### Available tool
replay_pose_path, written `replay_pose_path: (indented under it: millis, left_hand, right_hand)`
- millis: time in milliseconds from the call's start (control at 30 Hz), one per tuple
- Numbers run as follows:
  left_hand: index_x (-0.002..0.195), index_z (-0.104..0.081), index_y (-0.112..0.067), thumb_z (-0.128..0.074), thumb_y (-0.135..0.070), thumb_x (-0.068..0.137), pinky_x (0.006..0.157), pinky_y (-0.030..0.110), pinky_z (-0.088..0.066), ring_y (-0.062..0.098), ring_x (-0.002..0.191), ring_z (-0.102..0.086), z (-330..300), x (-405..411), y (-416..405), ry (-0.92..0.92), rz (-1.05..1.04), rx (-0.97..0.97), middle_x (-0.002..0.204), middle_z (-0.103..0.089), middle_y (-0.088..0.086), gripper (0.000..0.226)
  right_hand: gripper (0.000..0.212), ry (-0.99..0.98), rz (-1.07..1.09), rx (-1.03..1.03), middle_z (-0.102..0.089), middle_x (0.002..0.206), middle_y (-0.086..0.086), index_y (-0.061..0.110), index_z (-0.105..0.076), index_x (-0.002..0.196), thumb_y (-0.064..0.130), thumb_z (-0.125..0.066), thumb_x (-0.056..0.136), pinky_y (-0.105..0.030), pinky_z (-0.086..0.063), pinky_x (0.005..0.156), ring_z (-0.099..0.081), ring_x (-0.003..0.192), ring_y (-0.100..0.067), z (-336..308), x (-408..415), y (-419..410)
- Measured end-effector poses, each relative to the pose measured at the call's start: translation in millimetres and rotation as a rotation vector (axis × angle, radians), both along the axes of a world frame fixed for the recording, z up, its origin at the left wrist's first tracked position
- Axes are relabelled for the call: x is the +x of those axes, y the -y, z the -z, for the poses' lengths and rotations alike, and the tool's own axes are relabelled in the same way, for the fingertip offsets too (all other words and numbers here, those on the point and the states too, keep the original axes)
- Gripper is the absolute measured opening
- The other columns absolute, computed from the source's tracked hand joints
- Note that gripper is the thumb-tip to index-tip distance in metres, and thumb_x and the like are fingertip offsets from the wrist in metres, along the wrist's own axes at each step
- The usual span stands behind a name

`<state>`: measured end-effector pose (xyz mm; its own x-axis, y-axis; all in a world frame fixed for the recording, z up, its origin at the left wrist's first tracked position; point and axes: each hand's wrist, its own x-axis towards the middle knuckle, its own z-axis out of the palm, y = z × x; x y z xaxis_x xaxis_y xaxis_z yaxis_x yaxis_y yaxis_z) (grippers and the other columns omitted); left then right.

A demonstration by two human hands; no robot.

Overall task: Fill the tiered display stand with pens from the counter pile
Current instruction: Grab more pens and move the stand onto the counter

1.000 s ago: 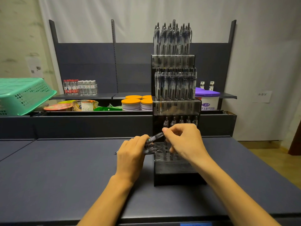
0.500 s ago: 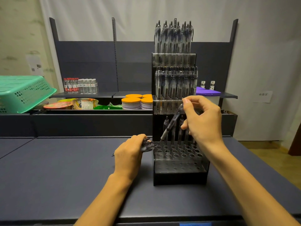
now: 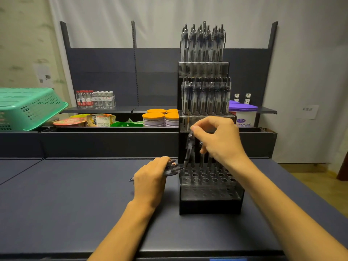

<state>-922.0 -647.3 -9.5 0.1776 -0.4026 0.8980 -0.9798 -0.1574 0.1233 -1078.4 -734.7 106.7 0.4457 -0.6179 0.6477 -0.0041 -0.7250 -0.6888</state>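
A dark blue tabletop (image 3: 79, 200) fills the foreground, backed by dark shelving (image 3: 120, 76) against a pale curtain. On the tabletop stands a black tiered display stand (image 3: 210, 204); its two upper tiers are packed with upright pens (image 3: 202, 44), while the lowest tier shows rows of open holes at the front and a few pens standing in the back row. The right hand (image 3: 218, 140) hovers above this lowest tier, its grip closed as a thumb-and-forefinger pinch on the top of a single pen (image 3: 188, 149), which hangs slightly tilted with its tip at a hole in the back-left corner. The left hand (image 3: 150, 182) rests on the tabletop just beside the stand's left edge, its fingers curled round a small bundle of pens (image 3: 172, 169) whose ends project toward the stand. Behind, on the shelving, sit bottled water packs (image 3: 95, 99), orange-lidded tubs (image 3: 153, 119), snack packets (image 3: 99, 120) and a purple-lidded container (image 3: 243, 114). A green plastic basket (image 3: 28, 108) lies at the far left.
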Motion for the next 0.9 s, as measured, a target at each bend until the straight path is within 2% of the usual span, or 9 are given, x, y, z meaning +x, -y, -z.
replay_pose_path:
  millis: [100,200,333,533,567,633,733,800,900]
  left_hand:
    - [0.084,-0.066,-0.011,-0.075,0.004,0.072,0.043,0.033,-0.048,0.022,0.055,-0.058,0,-1,-1,-0.005,0.007,0.004,0.07,-0.065,0.003,0.021]
    - [0.084,-0.066,-0.011,-0.075,0.002,0.073,0.044,0.033,-0.048,0.022,0.054,-0.059,-1,-2,-1,0.001,0.008,0.0,0.07,-0.065,0.004,0.019]
    - [0.082,-0.067,-0.01,-0.076,0.002,0.072,0.044,0.03,-0.047,0.021,0.053,-0.059,-2,-2,-1,0.006,0.004,0.001,0.069,-0.065,0.004,0.018]
    - [0.084,-0.068,-0.01,-0.076,0.002,0.071,0.045,0.031,-0.049,0.022,0.055,-0.06,0,-1,0,0.014,0.009,0.004,0.07,-0.067,0.005,0.019]
    - [0.084,-0.068,-0.01,-0.077,0.002,0.071,0.045,0.031,-0.049,0.022,0.055,-0.061,0,-1,0,0.015,0.008,0.0,0.07,-0.067,0.005,0.02]
    - [0.083,-0.068,-0.01,-0.077,0.002,0.07,0.045,0.031,-0.048,0.022,0.055,-0.061,-1,-2,-1,0.02,0.007,-0.012,0.07,-0.067,0.005,0.02]
    - [0.083,-0.067,-0.011,-0.074,0.002,0.073,0.044,0.032,-0.049,0.022,0.054,-0.06,1,0,0,0.019,-0.002,-0.011,0.069,-0.066,0.004,0.018]
    - [0.083,-0.065,-0.014,-0.066,-0.001,0.078,0.043,0.034,-0.047,0.023,0.053,-0.058,3,1,1,0.004,-0.011,-0.01,0.068,-0.064,0.002,0.014]
    - [0.082,-0.065,-0.014,-0.059,-0.012,0.082,0.041,0.034,-0.046,0.022,0.052,-0.057,3,2,2,0.019,-0.012,-0.015,0.067,-0.064,0.002,0.007]
  right_hand:
    - [0.009,-0.103,0.049,-0.094,-0.069,0.078,0.005,0.017,-0.07,0.089,0.024,-0.065,0.09,-0.029,-0.054,0.051,-0.06,0.05,-0.007,8,6,1]
    - [0.01,-0.104,0.103,-0.132,-0.068,0.077,0.009,0.023,-0.072,0.093,0.027,-0.064,0.09,-0.04,-0.058,0.063,-0.063,0.063,-0.009,11,8,4]
    - [0.017,-0.153,0.159,-0.191,-0.071,0.084,0.008,0.027,-0.073,0.103,0.03,-0.061,0.092,-0.04,-0.057,0.075,-0.066,0.078,-0.012,10,8,3]
    - [0.027,-0.321,0.158,-0.247,-0.071,0.108,0.004,0.027,-0.068,0.119,0.032,-0.056,0.095,-0.034,-0.054,0.085,-0.065,0.097,-0.015,13,9,-3]
    - [0.028,-0.309,0.172,-0.249,-0.071,0.107,0.004,0.027,-0.066,0.121,0.032,-0.056,0.095,-0.032,-0.053,0.085,-0.065,0.098,-0.015,14,8,-4]
    - [0.027,-0.268,0.187,-0.239,-0.07,0.092,0.006,0.026,-0.066,0.12,0.032,-0.057,0.094,-0.029,-0.051,0.077,-0.064,0.088,-0.014,17,5,-4]
    - [0.009,-0.221,0.155,-0.219,-0.062,0.069,0.014,0.027,-0.068,0.094,0.031,-0.061,0.092,-0.027,-0.051,0.065,-0.06,0.067,-0.006,24,-1,-3]
    - [0.01,-0.243,0.09,-0.214,-0.062,0.066,0.013,0.028,-0.066,0.081,0.034,-0.063,0.089,-0.027,-0.052,0.062,-0.059,0.063,-0.005,31,-6,-4]
    - [0.019,-0.38,-0.029,-0.222,-0.065,0.071,0.012,0.026,-0.07,0.084,0.044,-0.063,0.087,-0.025,-0.052,0.064,-0.06,0.067,-0.005,43,-11,-11]
